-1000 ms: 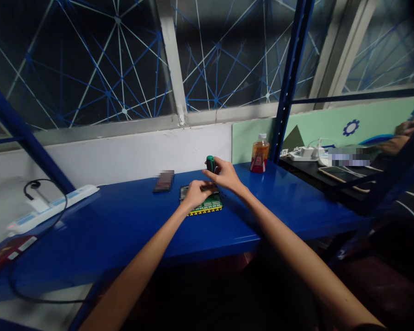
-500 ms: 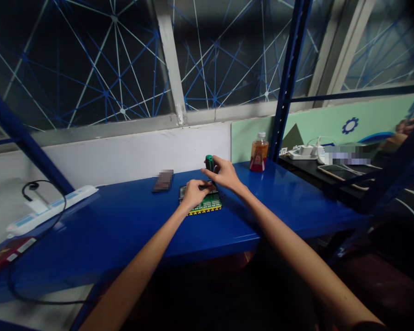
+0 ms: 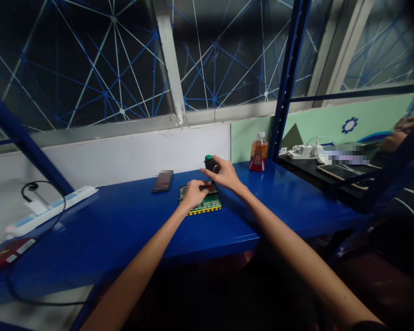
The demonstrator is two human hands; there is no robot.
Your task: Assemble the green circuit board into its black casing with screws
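Observation:
My right hand [image 3: 225, 174] has its fingers closed round the handle of a screwdriver [image 3: 209, 162], which stands upright with its green-topped dark handle uppermost. My left hand [image 3: 195, 193] is just below and to the left, thumb and fingers pinched together by the lower end of the screwdriver. What the left fingers hold is too small and covered to make out. Under the left hand lies a green case [image 3: 212, 201] with a yellow and black front edge, rows of small pieces and a dark part at the back. The hand covers part of it.
The blue table [image 3: 124, 230] carries a phone-like dark slab [image 3: 163, 181], a drink bottle [image 3: 258, 153] at the back right and a white power strip [image 3: 51, 211] with a black cable at left. Blue shelf posts [image 3: 288, 78] flank the table. Another person's hand [image 3: 400, 133] shows at far right.
The screwdriver handle has turned in my right fingers: its side showed green before and shows dark now. Both hands have stayed in nearly the same place.

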